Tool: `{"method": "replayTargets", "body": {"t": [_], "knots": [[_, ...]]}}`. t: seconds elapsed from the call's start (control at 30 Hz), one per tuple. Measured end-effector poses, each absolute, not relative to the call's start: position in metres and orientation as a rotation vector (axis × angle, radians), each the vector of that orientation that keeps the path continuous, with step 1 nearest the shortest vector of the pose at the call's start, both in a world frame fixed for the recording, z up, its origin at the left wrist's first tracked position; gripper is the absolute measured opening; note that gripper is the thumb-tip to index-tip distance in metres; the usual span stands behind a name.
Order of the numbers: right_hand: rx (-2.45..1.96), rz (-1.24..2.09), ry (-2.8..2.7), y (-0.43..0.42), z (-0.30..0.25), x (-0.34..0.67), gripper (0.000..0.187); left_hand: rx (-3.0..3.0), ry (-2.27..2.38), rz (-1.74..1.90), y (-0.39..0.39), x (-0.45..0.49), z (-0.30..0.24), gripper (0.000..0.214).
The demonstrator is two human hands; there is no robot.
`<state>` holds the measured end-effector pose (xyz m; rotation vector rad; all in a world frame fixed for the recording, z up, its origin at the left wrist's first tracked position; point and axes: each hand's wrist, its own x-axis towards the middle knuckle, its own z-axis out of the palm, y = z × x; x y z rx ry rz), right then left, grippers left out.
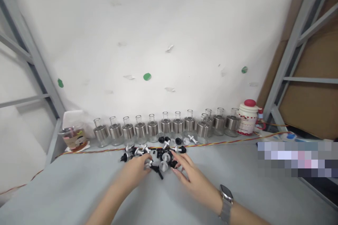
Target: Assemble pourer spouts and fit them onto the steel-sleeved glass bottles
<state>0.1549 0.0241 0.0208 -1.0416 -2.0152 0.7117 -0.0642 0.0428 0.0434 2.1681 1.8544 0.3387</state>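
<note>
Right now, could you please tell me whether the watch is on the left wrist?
No, the watch is worn just behind the right hand, and the left wrist is bare.

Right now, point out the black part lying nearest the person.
It is the slim, stick-like black part between the left hand and the right hand; its tip reaches closer to the person than any other black part.
</note>
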Motion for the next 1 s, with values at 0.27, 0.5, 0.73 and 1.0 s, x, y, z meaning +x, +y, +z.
{"method": "replayTargets", "body": {"t": [0.27, 0.5, 0.73, 1.0], "knots": [[-1.033, 0.728, -2.109, 0.017, 0.022, 0.152, 0.028, 2.187, 1.86, 0.331, 0.046, -0.058, 0.035, 0.017], [-1.035, 0.673, -2.193, 0.015, 0.021, 0.152, 0.025, 2.206, 1.87, 0.368, 0.042, -0.05, 0.029, 0.016], [-1.023, 0.627, -2.249, 0.015, 0.017, 0.152, 0.023, 2.124, 1.906, 0.441, 0.047, -0.049, 0.022, 0.026], [-1.022, 0.589, -2.267, 0.018, 0.015, 0.153, 0.022, 1.961, 1.968, 0.534, 0.053, -0.043, 0.011, 0.023]]}}
